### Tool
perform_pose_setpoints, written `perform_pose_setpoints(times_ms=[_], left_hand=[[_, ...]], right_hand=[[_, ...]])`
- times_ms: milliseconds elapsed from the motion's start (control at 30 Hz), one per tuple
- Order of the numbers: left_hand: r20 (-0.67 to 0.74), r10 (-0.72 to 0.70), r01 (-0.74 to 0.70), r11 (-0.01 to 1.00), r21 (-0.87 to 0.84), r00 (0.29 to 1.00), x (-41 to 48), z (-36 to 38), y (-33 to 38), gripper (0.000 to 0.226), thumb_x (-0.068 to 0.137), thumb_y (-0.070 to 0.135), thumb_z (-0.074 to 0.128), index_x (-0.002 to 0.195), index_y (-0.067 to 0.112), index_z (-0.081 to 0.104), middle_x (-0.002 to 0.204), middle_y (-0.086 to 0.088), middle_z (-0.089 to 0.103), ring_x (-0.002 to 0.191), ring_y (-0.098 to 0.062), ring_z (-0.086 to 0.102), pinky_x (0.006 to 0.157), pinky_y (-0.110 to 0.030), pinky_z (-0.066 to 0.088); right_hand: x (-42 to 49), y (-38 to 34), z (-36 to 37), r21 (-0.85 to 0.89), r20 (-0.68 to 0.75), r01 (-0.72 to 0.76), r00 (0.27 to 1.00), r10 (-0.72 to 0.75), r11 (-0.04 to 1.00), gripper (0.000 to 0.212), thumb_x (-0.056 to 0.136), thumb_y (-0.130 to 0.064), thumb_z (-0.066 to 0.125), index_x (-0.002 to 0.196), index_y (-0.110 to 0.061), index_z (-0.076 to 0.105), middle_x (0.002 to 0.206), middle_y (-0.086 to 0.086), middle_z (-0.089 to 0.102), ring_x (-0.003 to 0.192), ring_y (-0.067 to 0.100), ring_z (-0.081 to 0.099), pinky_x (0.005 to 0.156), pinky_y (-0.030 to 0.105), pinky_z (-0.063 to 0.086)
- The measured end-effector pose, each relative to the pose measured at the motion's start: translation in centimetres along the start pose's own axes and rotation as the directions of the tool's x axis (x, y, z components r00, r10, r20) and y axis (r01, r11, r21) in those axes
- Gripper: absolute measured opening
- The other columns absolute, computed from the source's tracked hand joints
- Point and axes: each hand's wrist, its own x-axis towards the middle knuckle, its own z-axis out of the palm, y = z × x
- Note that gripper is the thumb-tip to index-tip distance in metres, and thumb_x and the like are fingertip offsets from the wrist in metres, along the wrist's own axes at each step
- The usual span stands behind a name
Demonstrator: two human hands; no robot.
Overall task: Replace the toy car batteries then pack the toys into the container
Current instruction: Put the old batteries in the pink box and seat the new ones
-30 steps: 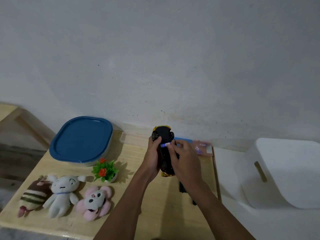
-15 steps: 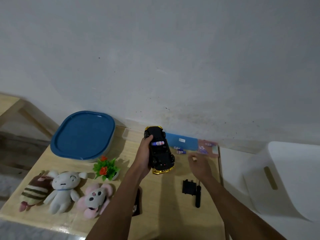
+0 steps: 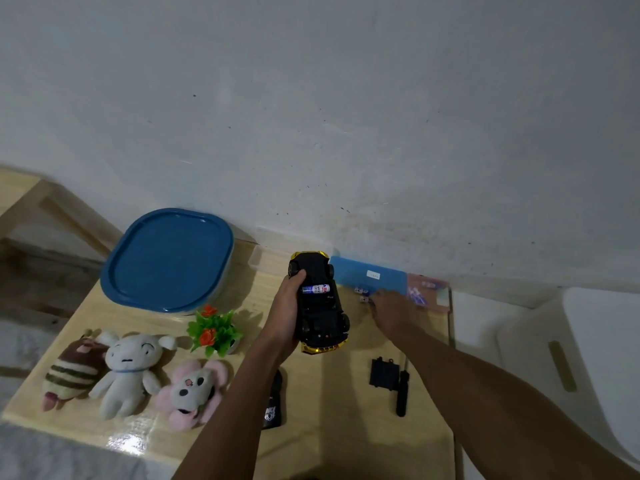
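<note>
Left hand (image 3: 286, 308) wraps black-and-gold plastic toy car (image 3: 323, 315), belly up, one white-blue cylindrical battery (image 3: 316, 289) seated. Right hand (image 3: 389, 308) blurred over loose small batteries (image 3: 362, 294) right of car; grip unclear. Pinch one, match polarity.

The scene is dim and flat, with a cool grey-blue cast over the white wall (image 3: 346, 116) behind the toy car (image 3: 320, 306). The light is soft and seems to come from the car's left. The artificial plant (image 3: 213, 329) left of the car throws a faint shadow toward it. A bright patch of glare sits on the counter (image 3: 329, 410) at its near edge, far left of the car. Just right of the car, the right grip (image 3: 389, 308) is smeared by blur, its fingers unreadable. Wide-angle distortion bows the counter's edges and stretches the white bin (image 3: 595, 358) far to the car's right.
</note>
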Motion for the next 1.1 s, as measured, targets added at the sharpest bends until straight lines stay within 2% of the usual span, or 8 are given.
perform_pose_setpoints(times_ms=[133, 233, 333, 400, 467, 600, 800, 1100], left_hand=[[-0.020, -0.004, 0.004, 1.000, -0.003, 1.000, 0.0, -0.2, -0.2, 0.049, 0.095, 0.044, 0.050, 0.134, 0.014, 0.054, 0.123, -0.021, 0.066, 0.106, -0.037, 0.067, 0.077, -0.043, 0.057], [-0.027, 0.000, -0.001, 1.000, -0.015, 1.000, 0.0, -0.4, -0.1, 0.050, 0.094, 0.045, 0.052, 0.134, 0.014, 0.054, 0.124, -0.021, 0.065, 0.107, -0.037, 0.066, 0.082, -0.045, 0.058], [-0.023, 0.009, -0.011, 0.998, -0.065, 1.000, -0.1, -0.5, 0.2, 0.048, 0.095, 0.043, 0.051, 0.133, 0.014, 0.055, 0.123, -0.019, 0.066, 0.102, -0.035, 0.067, 0.083, -0.045, 0.057], [0.007, 0.020, -0.019, 0.996, -0.083, 1.000, -0.1, -0.6, 0.5, 0.047, 0.096, 0.042, 0.049, 0.133, 0.013, 0.057, 0.115, -0.017, 0.068, 0.096, -0.032, 0.067, 0.081, -0.042, 0.057], [0.030, 0.024, -0.022, 0.996, -0.089, 0.999, -0.3, -0.3, 0.5, 0.046, 0.097, 0.042, 0.047, 0.131, 0.013, 0.058, 0.111, -0.015, 0.069, 0.094, -0.030, 0.067, 0.079, -0.040, 0.057], [0.000, 0.040, -0.040, 0.998, -0.055, 0.999, -0.9, 0.8, 0.4, 0.047, 0.097, 0.043, 0.048, 0.132, 0.013, 0.056, 0.120, -0.019, 0.067, 0.102, -0.034, 0.067, 0.080, -0.042, 0.058], [-0.035, 0.142, -0.142, 0.990, 0.011, 0.989, -1.8, 2.5, -0.7, 0.054, 0.089, 0.046, 0.056, 0.133, 0.015, 0.055, 0.128, -0.018, 0.064, 0.116, -0.033, 0.063, 0.095, -0.047, 0.052], [-0.043, 0.239, -0.238, 0.971, 0.016, 0.970, -3.8, 3.7, -0.6, 0.031, 0.099, 0.029, 0.049, 0.126, 0.015, 0.055, 0.116, -0.017, 0.066, 0.106, -0.031, 0.065, 0.086, -0.042, 0.054]], right_hand=[[0.1, -0.4, 0.8, -0.001, 0.020, -0.034, 0.999, 0.034, 0.999, 0.026, 0.100, -0.031, 0.050, 0.116, -0.017, 0.063, 0.111, 0.003, 0.067, 0.101, 0.019, 0.062, 0.085, 0.034, 0.053], [-0.3, -1.0, 0.9, 0.327, 0.092, -0.161, 0.986, 0.138, 0.931, 0.028, 0.101, -0.032, 0.046, 0.123, -0.020, 0.057, 0.116, 0.004, 0.066, 0.102, 0.021, 0.063, 0.085, 0.034, 0.052], [-1.8, -2.9, -2.3, 0.900, 0.258, -0.333, 0.927, 0.274, 0.281, 0.035, 0.099, -0.023, 0.054, 0.134, -0.021, 0.051, 0.114, 0.005, 0.065, 0.089, 0.014, 0.060, 0.073, 0.026, 0.050], [-3.6, -4.1, -5.7, 0.939, 0.333, -0.292, 0.905, 0.265, -0.183, 0.034, 0.099, -0.023, 0.054, 0.132, -0.029, 0.053, 0.103, 0.002, 0.064, 0.082, 0.012, 0.057, 0.069, 0.027, 0.048], [-5.6, -4.9, -8.7, 0.937, 0.253, -0.177, 0.938, 0.238, -0.300, 0.034, 0.097, -0.023, 0.056, 0.129, -0.034, 0.057, 0.101, 0.002, 0.066, 0.084, 0.011, 0.059, 0.070, 0.028, 0.049], [-9.0, -7.2, -12.9, 0.997, -0.061, 0.072, 0.968, 0.244, -0.040, 0.027, 0.094, -0.026, 0.062, 0.118, -0.034, 0.053, 0.092, -0.010, 0.074, 0.085, -0.001, 0.066, 0.071, 0.017, 0.052], [-10.5, -8.9, -12.0, 0.663, -0.447, 0.242, 0.887, 0.115, 0.709, 0.028, 0.092, -0.037, 0.062, 0.119, -0.037, 0.054, 0.099, -0.012, 0.069, 0.088, 0.004, 0.064, 0.072, 0.023, 0.054], [-11.8, -9.2, -11.8, 0.566, -0.612, 0.358, 0.786, 0.087, 0.743, 0.027, 0.090, -0.040, 0.064, 0.111, -0.025, 0.072, 0.105, -0.009, 0.073, 0.095, 0.004, 0.066, 0.082, 0.029, 0.055]])
